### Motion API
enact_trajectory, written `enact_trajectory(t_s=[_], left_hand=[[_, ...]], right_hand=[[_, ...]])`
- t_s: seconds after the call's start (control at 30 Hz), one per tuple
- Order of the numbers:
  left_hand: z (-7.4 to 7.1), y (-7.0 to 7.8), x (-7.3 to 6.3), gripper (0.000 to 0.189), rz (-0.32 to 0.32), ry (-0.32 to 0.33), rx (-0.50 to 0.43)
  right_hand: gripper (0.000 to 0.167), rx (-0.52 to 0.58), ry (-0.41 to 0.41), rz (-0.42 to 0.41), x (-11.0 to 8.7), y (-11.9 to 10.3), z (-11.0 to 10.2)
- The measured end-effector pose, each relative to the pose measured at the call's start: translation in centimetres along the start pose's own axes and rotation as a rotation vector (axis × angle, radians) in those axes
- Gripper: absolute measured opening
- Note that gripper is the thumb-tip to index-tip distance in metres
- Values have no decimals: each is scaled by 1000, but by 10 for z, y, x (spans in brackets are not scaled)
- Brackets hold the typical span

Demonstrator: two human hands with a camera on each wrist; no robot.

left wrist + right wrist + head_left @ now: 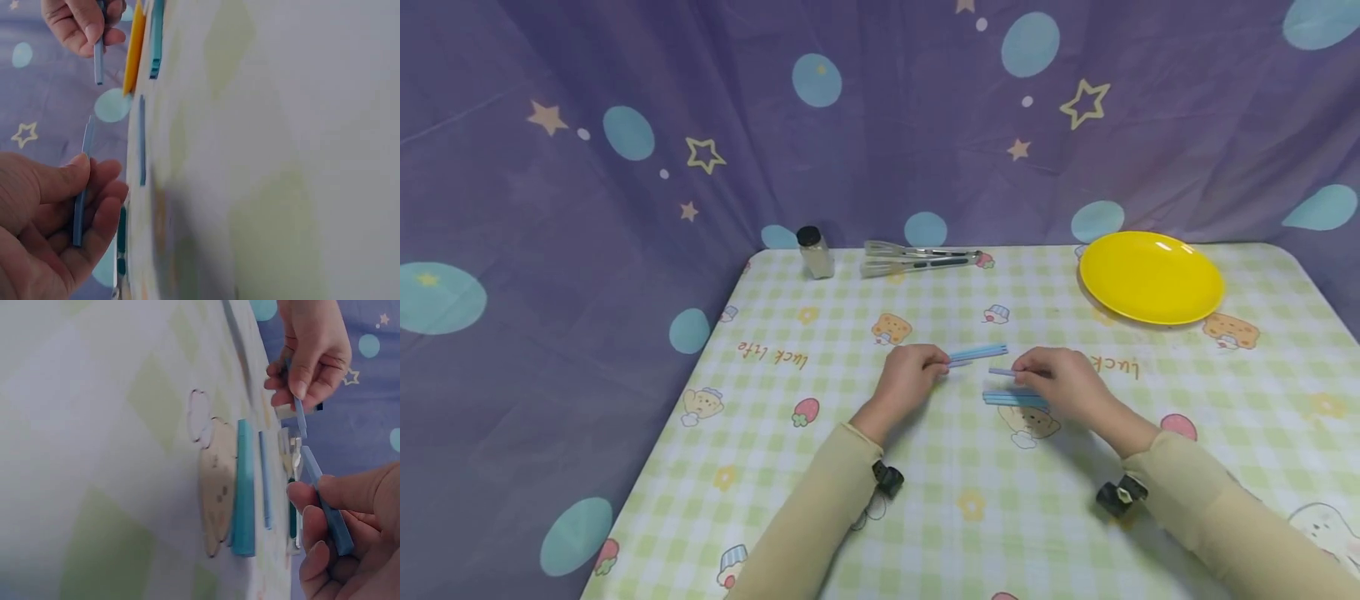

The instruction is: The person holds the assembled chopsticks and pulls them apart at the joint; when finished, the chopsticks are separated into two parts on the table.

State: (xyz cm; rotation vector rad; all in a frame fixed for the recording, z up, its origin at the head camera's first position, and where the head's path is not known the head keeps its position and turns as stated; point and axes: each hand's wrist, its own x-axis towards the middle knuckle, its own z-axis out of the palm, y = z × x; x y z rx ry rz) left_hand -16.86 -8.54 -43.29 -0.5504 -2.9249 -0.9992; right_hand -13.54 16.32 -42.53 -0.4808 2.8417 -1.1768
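My left hand (910, 379) pinches a slim blue-lilac stick (78, 219) between thumb and fingers, with a thin tip pointing toward the other hand. In my right hand (1063, 383) a similar stick (337, 531) is pinched, its front end facing the left one. A short gap parts the two ends in the head view. Just beyond the left fingertips lie light blue sticks (981, 352), side by side on the cloth. Several teal-blue sticks (1011, 400) lie together below the right hand, partly covered by it in the head view.
A yellow plate (1150, 279) sits at the back right of the checked tablecloth (925, 533). At the back edge lie tongs (917, 260), and left of them stands a jar (816, 252) with a black lid. A purple curtain (880, 150) hangs behind.
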Motion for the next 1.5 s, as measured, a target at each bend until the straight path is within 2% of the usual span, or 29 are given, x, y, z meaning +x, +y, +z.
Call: enact_trajectory(t_s=[0.27,0.6,0.8,1.3,1.5], left_hand=[[20,13,22,6,-113,48,-20],[37,17,42,10,-161,13,17],[39,20,46,17,-203,4,41],[42,24,49,24,-195,-13,181],[39,26,49,25,-211,-27,197]], right_hand=[[6,30,-17,55,7,11,7],[7,70,-67,71,15,26,17],[6,57,-103,86,17,26,18],[6,36,-152,95,17,24,17],[5,29,-157,101,18,27,17]])
